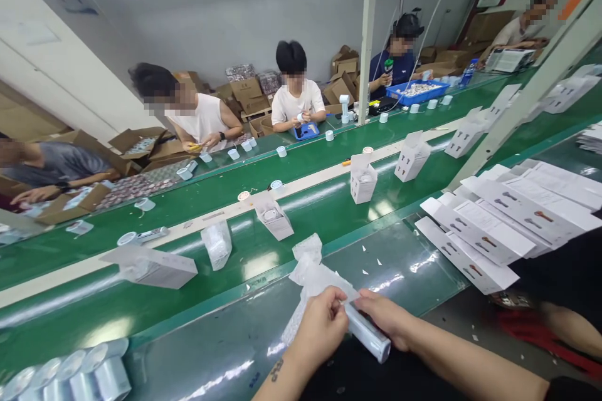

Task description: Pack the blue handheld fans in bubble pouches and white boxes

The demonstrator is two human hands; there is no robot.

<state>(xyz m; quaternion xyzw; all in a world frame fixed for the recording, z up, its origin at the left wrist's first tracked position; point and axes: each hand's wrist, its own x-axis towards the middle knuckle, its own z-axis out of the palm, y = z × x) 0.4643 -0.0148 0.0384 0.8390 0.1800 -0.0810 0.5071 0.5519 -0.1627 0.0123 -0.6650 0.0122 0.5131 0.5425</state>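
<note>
Silvery tube, perhaps half-bagged, tilted

Packing room with a long green belt

Pale grey wall at 12 o'clock; cardboard boxes stacked below it; white post at 1 o'clock.

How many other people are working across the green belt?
5, though more may be hidden. One person sits at far left, one in a white sleeveless top, one in a white tee, one in dark blue, one at far right.
</note>
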